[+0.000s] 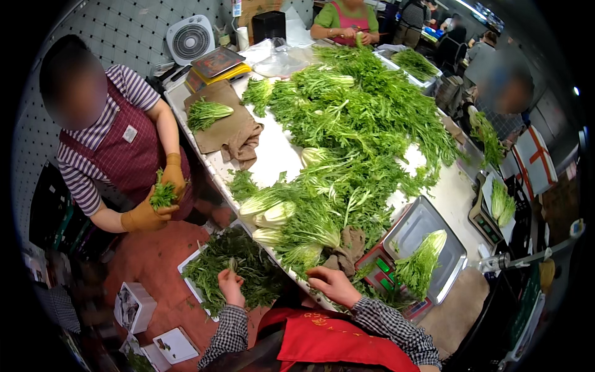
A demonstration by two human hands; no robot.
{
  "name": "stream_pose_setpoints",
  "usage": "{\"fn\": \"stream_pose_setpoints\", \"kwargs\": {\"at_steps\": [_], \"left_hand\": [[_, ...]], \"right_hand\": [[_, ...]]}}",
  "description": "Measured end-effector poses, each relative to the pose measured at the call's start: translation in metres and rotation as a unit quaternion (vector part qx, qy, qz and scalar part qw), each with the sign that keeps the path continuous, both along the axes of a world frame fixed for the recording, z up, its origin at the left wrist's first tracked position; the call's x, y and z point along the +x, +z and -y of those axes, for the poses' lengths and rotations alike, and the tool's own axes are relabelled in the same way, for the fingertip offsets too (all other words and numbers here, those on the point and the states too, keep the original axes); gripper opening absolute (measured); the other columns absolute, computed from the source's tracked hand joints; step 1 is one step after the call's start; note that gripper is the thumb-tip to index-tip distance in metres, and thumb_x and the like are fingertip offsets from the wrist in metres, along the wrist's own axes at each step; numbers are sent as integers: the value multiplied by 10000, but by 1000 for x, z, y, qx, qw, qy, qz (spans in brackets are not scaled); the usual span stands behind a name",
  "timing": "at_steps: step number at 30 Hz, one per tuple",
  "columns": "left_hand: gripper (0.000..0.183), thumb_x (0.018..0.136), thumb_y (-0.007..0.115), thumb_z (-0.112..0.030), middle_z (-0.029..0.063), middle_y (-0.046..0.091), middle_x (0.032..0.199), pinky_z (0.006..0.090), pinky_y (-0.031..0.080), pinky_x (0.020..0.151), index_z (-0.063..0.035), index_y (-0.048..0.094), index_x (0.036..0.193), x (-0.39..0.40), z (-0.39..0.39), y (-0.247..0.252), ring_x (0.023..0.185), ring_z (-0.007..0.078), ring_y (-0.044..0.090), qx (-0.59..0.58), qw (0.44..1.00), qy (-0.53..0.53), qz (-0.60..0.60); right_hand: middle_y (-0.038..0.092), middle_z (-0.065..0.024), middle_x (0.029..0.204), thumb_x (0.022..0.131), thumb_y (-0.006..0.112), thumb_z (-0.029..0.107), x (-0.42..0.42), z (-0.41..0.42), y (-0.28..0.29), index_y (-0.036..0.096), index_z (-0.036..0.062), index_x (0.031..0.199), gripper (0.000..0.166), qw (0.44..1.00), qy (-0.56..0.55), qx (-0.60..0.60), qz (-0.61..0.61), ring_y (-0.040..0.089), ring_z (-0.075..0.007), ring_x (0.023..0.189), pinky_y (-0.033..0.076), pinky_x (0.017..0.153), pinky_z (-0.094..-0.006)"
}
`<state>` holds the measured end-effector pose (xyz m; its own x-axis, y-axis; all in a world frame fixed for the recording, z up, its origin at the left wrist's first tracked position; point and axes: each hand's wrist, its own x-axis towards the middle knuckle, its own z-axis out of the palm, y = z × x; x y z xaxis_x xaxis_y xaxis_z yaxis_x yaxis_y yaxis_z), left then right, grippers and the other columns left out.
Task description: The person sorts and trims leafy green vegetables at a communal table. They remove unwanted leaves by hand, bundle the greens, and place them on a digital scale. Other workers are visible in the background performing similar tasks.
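My left hand point(230, 287) hangs over a white bin point(193, 284) full of loose dark-green leaves point(246, 265), low beside the table. Its fingers are bent together, with a pale stem piece just beyond them; whether they grip it is unclear. My right hand point(335, 286) is at the table's near edge, fingers loosely curled and thumb apart, nothing seen in it. Close by lie frisée-like leafy heads point(302, 255) and a crumpled brown cloth point(348, 251). To its right, one leafy head point(423, 265) rests on a digital scale's metal tray point(451, 274).
A big heap of leafy greens point(353, 111) covers much of the white table point(279, 153). Across the left corner stands a person in orange gloves point(146, 211) holding greens. Other people work at the far side and right. A second scale point(481, 216) and a fan point(190, 39) stand around.
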<state>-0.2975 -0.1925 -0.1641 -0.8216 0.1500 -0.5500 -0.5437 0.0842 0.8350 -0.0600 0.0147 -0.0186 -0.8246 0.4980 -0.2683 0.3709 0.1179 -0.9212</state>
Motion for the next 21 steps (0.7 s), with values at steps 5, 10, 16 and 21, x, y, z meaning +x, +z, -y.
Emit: {"fn": "stream_pose_setpoints", "kwargs": {"at_steps": [5,10,16,21], "left_hand": [[252,833,656,-56,99,587,948,343,505,736,-28,599,1077,42,-92,73,837,209,587,-35,871,-291,-394],[430,780,719,-101,136,574,1231,473,380,1031,-69,593,1190,66,-175,117,1189,308,513,-95,590,-461,-656],[518,827,725,-205,164,553,1330,461,325,1107,-68,549,1295,33,-220,111,1265,273,495,-79,527,-556,-638],[567,948,609,-327,162,550,1350,309,386,1034,20,471,1375,17,-216,155,1242,227,508,68,800,-578,-145]], "right_hand": [[693,-99,1012,966,571,183,42,1,-4,613,-13,1173,287,988,-115,-100,29,678,-151,860,530,747,-291],[687,-92,1020,976,561,164,60,11,10,604,-20,1181,279,979,-161,-118,30,672,-136,877,538,767,-275],[688,-102,1014,977,555,152,76,16,3,608,-20,1168,262,969,-209,-129,-12,678,-148,865,548,758,-289],[678,-111,1025,991,520,147,83,6,13,594,-34,1163,260,958,-248,-143,-18,659,-155,886,540,762,-287]]}}
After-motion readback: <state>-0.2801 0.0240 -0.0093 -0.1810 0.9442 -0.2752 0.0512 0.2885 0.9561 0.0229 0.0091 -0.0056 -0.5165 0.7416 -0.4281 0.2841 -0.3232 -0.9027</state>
